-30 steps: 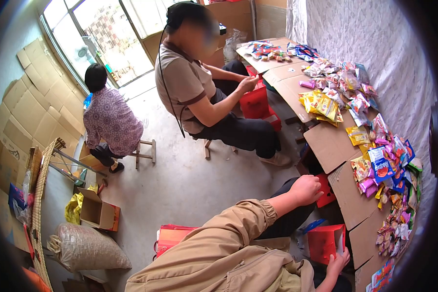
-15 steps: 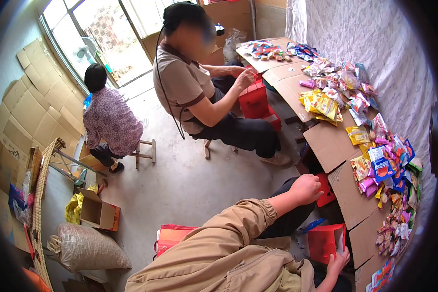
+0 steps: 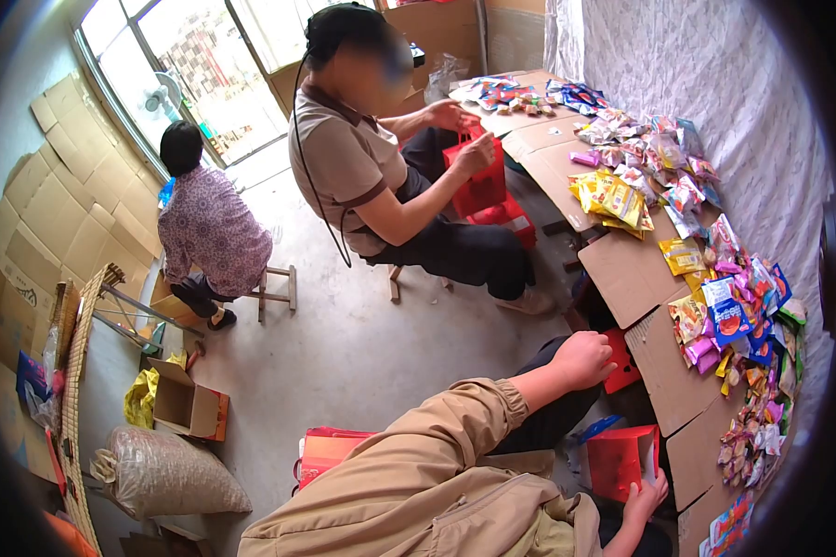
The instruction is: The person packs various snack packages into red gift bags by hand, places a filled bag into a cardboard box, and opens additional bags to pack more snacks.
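Observation:
My left hand [image 3: 585,360] is closed in a fist above my dark-trousered knee, near the edge of the cardboard-covered table. The inside of the fist is hidden, so I cannot tell whether anything is in it. Low on the right, my right hand [image 3: 645,502] grips the near side of a red gift box [image 3: 613,464], whose top is open and shows a pale inner wall. Something blue, partly hidden, lies just behind that box. Another red box [image 3: 621,361] is partly visible beside my left fist, under the table edge.
Many small snack packets [image 3: 729,320] lie along the cardboard-covered table [image 3: 636,269]. A co-worker [image 3: 353,158] sits ahead with a red gift bag [image 3: 478,176]; another person [image 3: 214,218] sits farther left. A stuffed sack [image 3: 172,472] and open carton [image 3: 186,404] stand on the floor.
The co-worker's hands have moved apart at the top of their red bag, which now shows more upright with its handles visible. My own hands have hardly moved.

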`<state>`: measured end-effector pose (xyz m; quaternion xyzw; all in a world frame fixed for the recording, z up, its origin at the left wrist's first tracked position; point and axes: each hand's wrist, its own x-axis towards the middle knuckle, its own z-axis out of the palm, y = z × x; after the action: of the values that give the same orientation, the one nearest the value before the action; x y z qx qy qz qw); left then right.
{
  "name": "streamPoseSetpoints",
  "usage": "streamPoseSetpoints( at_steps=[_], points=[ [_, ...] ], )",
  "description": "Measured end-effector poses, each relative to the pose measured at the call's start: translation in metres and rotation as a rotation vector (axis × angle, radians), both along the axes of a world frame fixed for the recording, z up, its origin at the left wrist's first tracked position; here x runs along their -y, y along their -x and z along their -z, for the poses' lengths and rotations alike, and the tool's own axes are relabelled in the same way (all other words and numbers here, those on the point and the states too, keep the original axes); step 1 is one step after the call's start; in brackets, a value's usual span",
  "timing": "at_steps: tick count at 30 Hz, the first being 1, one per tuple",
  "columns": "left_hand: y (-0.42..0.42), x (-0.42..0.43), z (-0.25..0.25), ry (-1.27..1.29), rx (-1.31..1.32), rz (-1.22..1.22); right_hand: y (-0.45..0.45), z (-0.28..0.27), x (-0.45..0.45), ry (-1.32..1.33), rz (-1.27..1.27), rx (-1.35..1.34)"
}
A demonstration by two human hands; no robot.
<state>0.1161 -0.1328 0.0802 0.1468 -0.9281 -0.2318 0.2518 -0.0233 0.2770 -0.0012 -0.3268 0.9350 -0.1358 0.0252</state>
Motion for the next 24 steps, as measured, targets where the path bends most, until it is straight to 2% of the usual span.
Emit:
streamPoseSetpoints(
  at_steps=[24],
  points=[
    [0.0, -0.0006, -0.0006, 0.004, 0.02, -0.004, -0.0009, -0.0006, 0.0006, 0.01, 0.001, -0.01]
  ],
)
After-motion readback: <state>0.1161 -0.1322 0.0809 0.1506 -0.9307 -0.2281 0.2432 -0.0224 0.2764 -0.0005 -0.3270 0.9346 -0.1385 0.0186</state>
